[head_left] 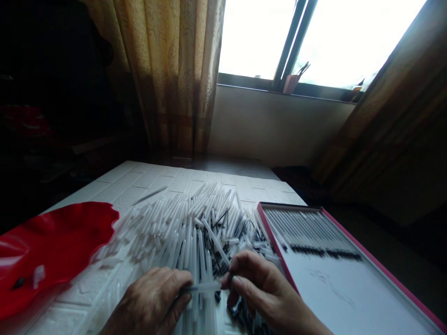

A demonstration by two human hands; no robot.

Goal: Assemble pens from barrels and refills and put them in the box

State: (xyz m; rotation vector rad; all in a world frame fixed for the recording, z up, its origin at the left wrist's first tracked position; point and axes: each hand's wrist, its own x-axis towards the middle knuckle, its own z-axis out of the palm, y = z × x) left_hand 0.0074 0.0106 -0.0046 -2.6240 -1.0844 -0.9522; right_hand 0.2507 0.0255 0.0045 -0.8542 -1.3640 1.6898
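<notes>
My left hand (150,300) is closed, thumb and forefinger gripping a translucent pen barrel (206,288) that lies level and points right. At the barrel's right end, my right hand (256,286) is pinched shut; whatever sits between its fingertips is too small and dark to make out. Under and beyond both hands spreads a heap of clear pen barrels (171,214), with dark refills or pen parts (240,225) mixed in. Small black pieces (244,316) lie below my right hand.
A red wavy-rimmed bowl (70,228) stands at the left, a few small pieces inside. To the right, a shallow pink-edged box (394,274) holds a row of pens (307,228) with black ends. The table has a white brick-pattern cover (118,184). Curtains (174,70) hang behind.
</notes>
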